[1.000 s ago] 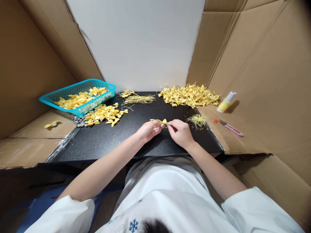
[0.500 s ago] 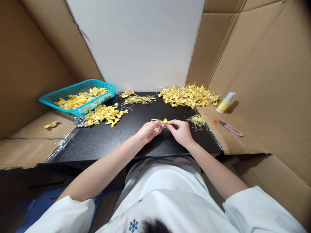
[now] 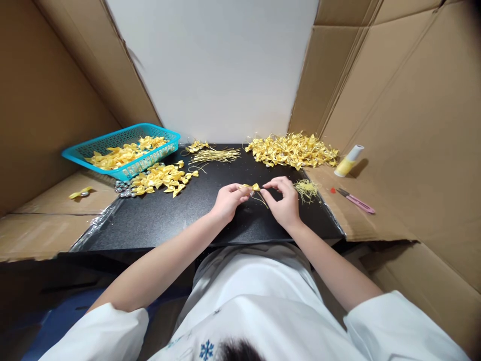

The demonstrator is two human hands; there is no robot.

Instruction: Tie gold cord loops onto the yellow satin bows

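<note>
My left hand [image 3: 229,200] pinches a small yellow ribbon bow [image 3: 256,187] at its left side, above the middle of the black table. A bead shows just under the bow, and a thin gold cord [image 3: 262,200] trails from it down to the right. Beside the bow's right end is my right hand [image 3: 282,200], its thumb and fingers apart and holding nothing that I can see. Whether its fingertips touch the bow is hard to make out.
A blue basket [image 3: 78,159] of yellow bows stands left, with loose bows [image 3: 161,176] and beads [image 3: 124,188] before it. Gold cords [image 3: 216,155] lie at the back. Right are a pile of corded bows [image 3: 293,150], thread scraps [image 3: 307,189], a thread spool [image 3: 348,161] and pink snips [image 3: 356,200].
My right hand has opened its fingers and drawn slightly right, off the bow. The gold cord, looped at the left before, now hangs below the bow towards the right.
</note>
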